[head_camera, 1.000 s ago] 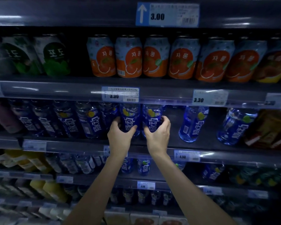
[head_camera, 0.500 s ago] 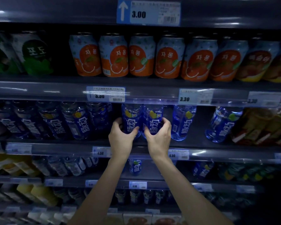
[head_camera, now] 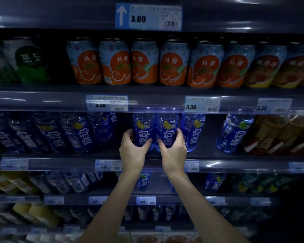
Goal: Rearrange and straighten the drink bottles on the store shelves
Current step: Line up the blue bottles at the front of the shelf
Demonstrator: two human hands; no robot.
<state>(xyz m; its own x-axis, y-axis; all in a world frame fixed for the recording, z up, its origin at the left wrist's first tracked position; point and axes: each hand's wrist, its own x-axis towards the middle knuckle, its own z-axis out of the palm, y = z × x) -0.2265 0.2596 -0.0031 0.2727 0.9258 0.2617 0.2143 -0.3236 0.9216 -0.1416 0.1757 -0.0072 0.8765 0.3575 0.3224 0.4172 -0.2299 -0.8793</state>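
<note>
Two blue drink bottles stand side by side on the second shelf [head_camera: 235, 156]. My left hand [head_camera: 132, 149] wraps the left blue bottle [head_camera: 142, 127] low on its body. My right hand [head_camera: 174, 149] holds the right blue bottle [head_camera: 168, 128] the same way. Both bottles are upright and touch each other. A third blue bottle [head_camera: 193, 130] stands just right of them, and another [head_camera: 233, 134] sits further right after a gap. Several more blue bottles [head_camera: 77, 132] fill the shelf's left part.
Orange cans [head_camera: 144, 62] and green cans [head_camera: 30, 62] line the shelf above. Brown packs [head_camera: 279, 135] sit at the right end of the bottle shelf. Price tags [head_camera: 107, 103] run along the shelf edges. Lower shelves hold more bottles [head_camera: 144, 181] and yellow drinks [head_camera: 39, 214].
Both hands have slid the two held bottles to the right, closing up against the third bottle. A gap has opened between them and the bottles on the left.
</note>
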